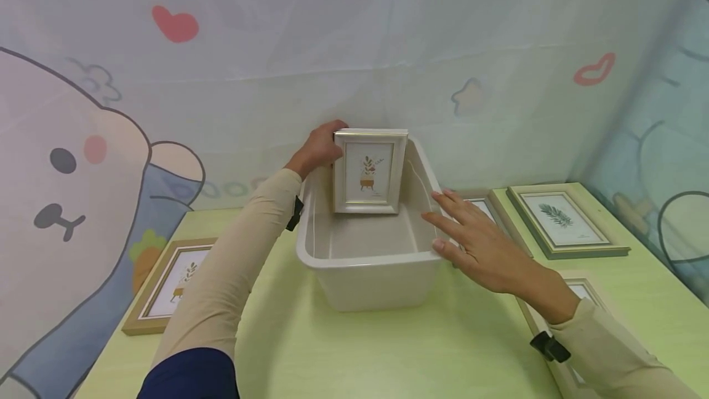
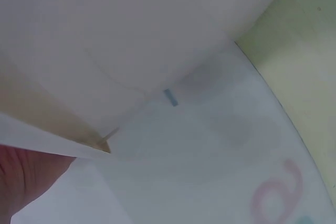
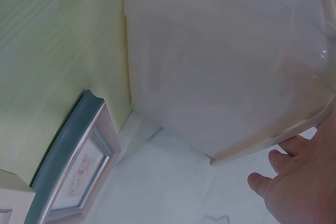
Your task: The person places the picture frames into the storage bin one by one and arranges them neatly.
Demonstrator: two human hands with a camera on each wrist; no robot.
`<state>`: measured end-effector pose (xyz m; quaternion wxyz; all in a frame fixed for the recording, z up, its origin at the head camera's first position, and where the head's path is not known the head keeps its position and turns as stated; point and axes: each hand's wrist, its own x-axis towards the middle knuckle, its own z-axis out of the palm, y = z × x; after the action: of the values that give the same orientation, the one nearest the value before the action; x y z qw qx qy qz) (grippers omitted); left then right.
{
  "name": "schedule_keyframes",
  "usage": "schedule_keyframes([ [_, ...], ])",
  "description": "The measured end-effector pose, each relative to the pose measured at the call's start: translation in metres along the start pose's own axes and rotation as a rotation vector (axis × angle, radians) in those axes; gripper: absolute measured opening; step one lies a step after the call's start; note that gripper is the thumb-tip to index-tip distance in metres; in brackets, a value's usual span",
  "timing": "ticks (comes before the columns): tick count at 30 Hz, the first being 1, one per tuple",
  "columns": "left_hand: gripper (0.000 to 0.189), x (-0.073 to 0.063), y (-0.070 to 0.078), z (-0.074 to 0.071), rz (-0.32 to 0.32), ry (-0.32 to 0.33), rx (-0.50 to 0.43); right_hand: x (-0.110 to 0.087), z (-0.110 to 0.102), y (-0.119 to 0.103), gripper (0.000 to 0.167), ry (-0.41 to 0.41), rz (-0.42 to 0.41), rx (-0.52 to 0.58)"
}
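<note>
A silver picture frame with a potted-plant print stands upright inside a white plastic bin, near its far end. My left hand grips the frame's upper left side, with the fingers partly hidden behind it. Over the bin's right rim my right hand has its fingers spread and nearly straight. In the right wrist view, the right hand lies along the rim; I cannot tell whether it touches. The left wrist view shows part of the left hand beside the bin's pale outer wall.
A wooden frame lies at left on the green table, partly behind my sleeve. On the right are a green-edged frame with a leaf print and other frames partly hidden by my right arm. A printed cloth hangs behind the bin.
</note>
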<state>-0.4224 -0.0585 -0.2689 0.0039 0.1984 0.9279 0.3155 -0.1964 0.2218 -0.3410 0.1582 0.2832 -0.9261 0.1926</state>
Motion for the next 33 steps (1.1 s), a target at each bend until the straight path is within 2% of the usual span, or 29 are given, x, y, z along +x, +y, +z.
schedule_keyframes([
  [7, 0.062, 0.0, 0.001, 0.001, -0.014, -0.008, -0.011, 0.0, 0.0, -0.001, 0.047, 0.003, 0.004, 0.004],
  [14, 0.057, 0.0, -0.004, -0.005, 0.044, -0.004, -0.043, 0.0, 0.0, -0.003, 0.049, -0.007, 0.002, 0.007],
  [19, 0.053, 0.002, -0.006, -0.008, 0.058, -0.019, -0.069, -0.001, 0.0, -0.004, 0.049, 0.008, -0.002, 0.003],
  [26, 0.052, 0.002, -0.011, -0.006, 0.049, 0.002, -0.08, -0.001, -0.001, -0.005, 0.049, -0.003, 0.002, 0.02],
  [33, 0.051, 0.002, -0.013, -0.003, 0.072, 0.043, -0.057, -0.002, -0.002, -0.004, 0.049, 0.0, 0.003, 0.02],
])
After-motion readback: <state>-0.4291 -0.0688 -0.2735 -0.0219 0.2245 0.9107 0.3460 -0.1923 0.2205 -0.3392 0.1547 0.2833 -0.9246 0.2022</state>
